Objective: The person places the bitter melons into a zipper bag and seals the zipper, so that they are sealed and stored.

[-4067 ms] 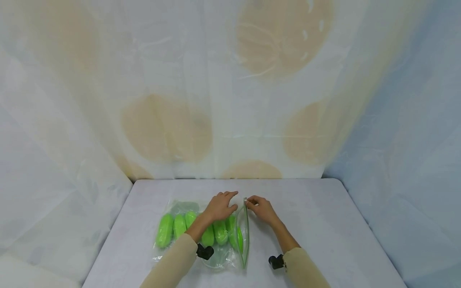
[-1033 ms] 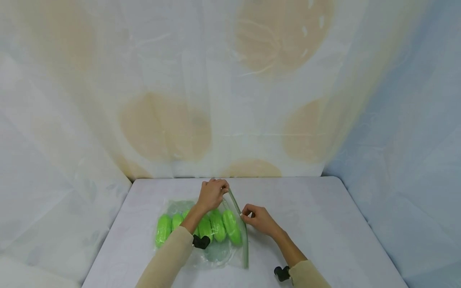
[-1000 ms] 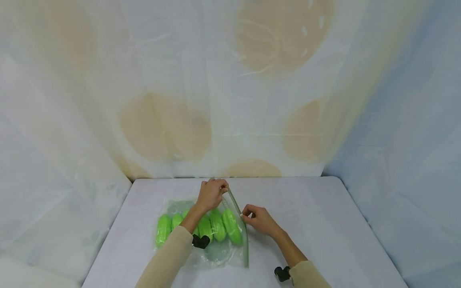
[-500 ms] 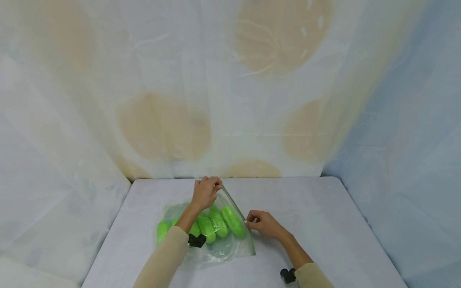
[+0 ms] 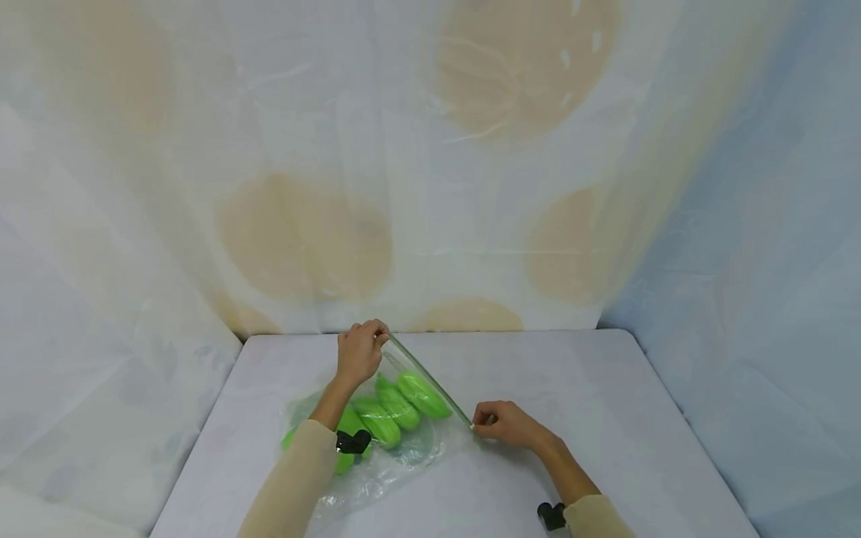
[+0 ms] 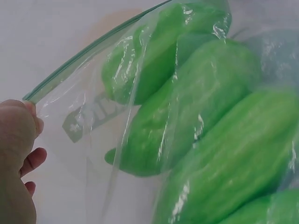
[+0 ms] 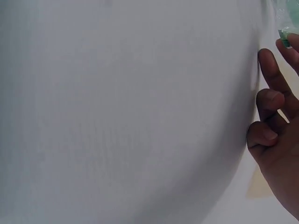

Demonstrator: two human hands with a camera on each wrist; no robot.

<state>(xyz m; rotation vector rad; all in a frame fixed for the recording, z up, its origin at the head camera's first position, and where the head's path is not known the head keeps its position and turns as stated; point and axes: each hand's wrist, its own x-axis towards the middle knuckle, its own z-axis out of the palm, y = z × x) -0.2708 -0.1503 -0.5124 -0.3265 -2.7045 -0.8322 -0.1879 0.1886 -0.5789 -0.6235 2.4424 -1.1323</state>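
Note:
A clear zip bag [image 5: 430,448] with a green sealing strip [image 6: 93,44] lies on the table, its strip side raised. Several bright green, elongated gourd-like vegetables [image 6: 187,107] lie inside it. With thumb and fingers, my left hand [image 5: 359,353] pinches the strip's far end. My right hand [image 5: 514,424] pinches a small pale slider [image 5: 472,427] at the strip's near end, and the strip runs taut between both hands. In the right wrist view only a green corner shows at the fingertips. My left forearm hides part of the bag in the head view.
The pale table [image 5: 605,418] extends to the right of the bag. Behind it hangs a pale sheet [image 5: 430,261] with tan round patches, and sheets also hang on both sides. A black wrist camera [image 5: 353,441] sits on my left wrist.
My right hand has moved with the slider from the strip's far end to its near end. My left hand has taken the far end and drawn it left, turning the bag.

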